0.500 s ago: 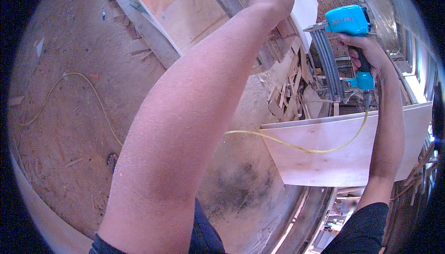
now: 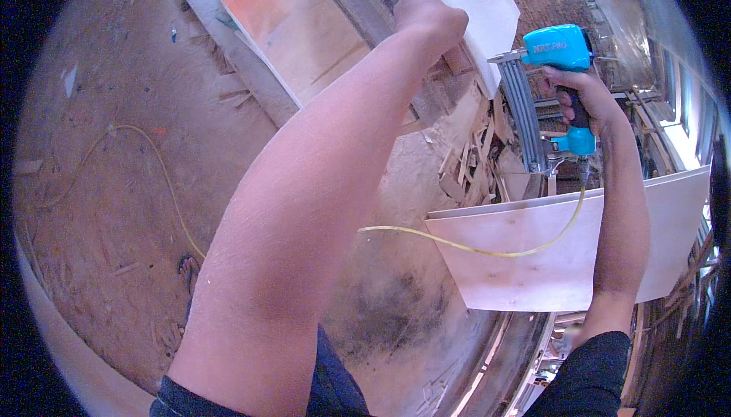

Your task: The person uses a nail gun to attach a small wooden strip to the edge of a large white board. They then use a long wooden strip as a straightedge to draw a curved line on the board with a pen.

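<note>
My right hand is wrapped round the black grip of a turquoise pneumatic nail gun. Its long grey magazine slants downward, and the nose points left at the lower end of a white panel. A yellow air hose runs from the base of the grip, passing behind my left forearm. Stretched far forward, my left hand is closed at the near edge of the white panel, beside long grey-brown boards. Its fingertips are hidden, so what they grip does not show.
Pale plywood sheets stand below the nail gun, near my right forearm. Broken wood scraps lie heaped under the panel. A pale board with an orange patch lies ahead on the left. The dusty floor carries more hose and offcuts.
My right hand and the nail gun have shifted left and slightly down, its nose now overlapping the white panel's lower end. My left hand has moved slightly left and down.
</note>
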Action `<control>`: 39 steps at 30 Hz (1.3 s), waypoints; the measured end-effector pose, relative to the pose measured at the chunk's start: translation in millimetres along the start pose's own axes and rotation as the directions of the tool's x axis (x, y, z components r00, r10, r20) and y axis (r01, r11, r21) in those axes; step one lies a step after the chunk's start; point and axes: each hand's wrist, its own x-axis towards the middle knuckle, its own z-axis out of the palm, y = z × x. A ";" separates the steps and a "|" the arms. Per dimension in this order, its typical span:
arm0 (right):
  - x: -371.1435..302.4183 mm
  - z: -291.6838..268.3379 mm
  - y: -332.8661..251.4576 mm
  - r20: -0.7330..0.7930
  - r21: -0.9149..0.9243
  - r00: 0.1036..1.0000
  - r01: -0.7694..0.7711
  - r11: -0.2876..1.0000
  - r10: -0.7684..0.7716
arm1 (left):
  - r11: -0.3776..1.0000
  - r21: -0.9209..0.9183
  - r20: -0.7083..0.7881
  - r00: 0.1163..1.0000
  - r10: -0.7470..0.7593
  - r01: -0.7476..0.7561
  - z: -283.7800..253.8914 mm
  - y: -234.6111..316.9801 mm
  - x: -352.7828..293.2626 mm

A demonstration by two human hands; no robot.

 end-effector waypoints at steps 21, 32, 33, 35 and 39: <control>10.2 0.5 55.5 -0.269 -0.080 0.926 0.254 0.964 -0.266 | 0.986 -0.141 0.069 0.994 -0.083 0.092 0.8 -1.6 2.0; -171.1 141.1 343.0 -0.284 0.069 0.954 0.115 0.991 -0.091 | 0.882 -0.334 -0.079 0.922 -0.379 0.334 17.6 12.7 -1.3; -195.5 158.8 374.0 -0.312 -0.027 0.945 -0.112 0.993 0.098 | 0.850 -0.362 -0.044 0.903 -0.427 0.384 19.4 14.6 -4.2; -237.7 198.3 421.6 -0.356 -0.002 0.888 -0.314 0.950 0.292 | 0.837 -0.287 -0.097 0.855 -0.510 0.467 17.2 17.3 -0.8; -308.3 255.8 499.7 -0.120 0.119 0.818 -0.550 0.826 0.562 | 0.771 -0.339 -0.080 0.800 -0.595 0.540 19.8 20.5 5.5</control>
